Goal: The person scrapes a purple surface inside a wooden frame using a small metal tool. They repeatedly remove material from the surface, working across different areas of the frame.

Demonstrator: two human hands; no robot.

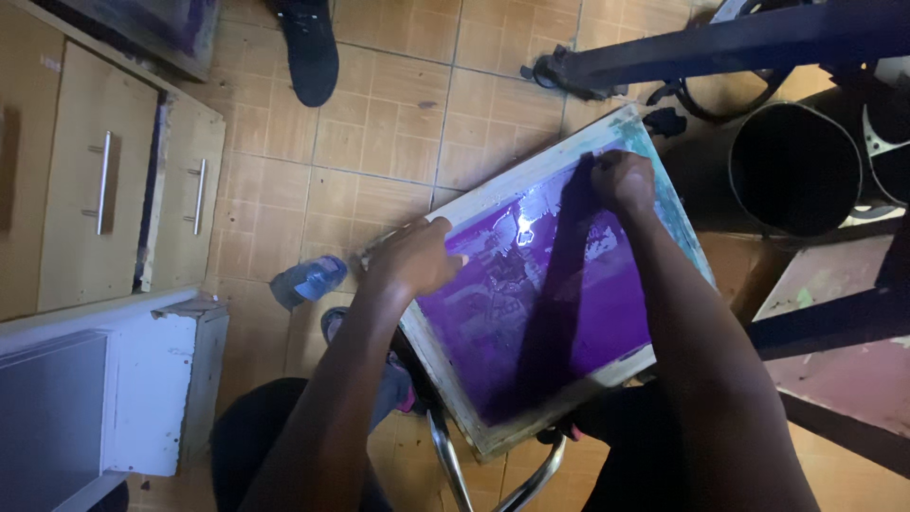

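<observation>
Left hand (417,258) clamped over the near-left edge of the screen-printing frame (493,441), fingers curled onto the purple mesh (569,313). Right hand (621,180) balled into a fist near the far corner, pressed down on the mesh; possibly closed on a small rag or pad, though too dark to tell. Frame resting tilted across the lap, near corner hanging over the chrome chair legs (455,469), far corner pointing toward the black drum (794,169).

Risks, judged from this pose: frame held by one edge only, so likely to pivot or slide off the knees under a hard push from the fist. Mesh stretched thin and liable to tear or slacken under knuckle pressure, especially near the paler patch around the glare. Wet-looking purple coating apt to smear onto both palms and spoil the printed pattern. Plastic bottle (308,281) lying on the tiled floor (379,133) just beside the left knee, easy to kick or crush on shifting. Another person's black shoe (310,47) well apart, near the wooden drawers (142,180). Poor light, hence easy to miss flaws.
</observation>
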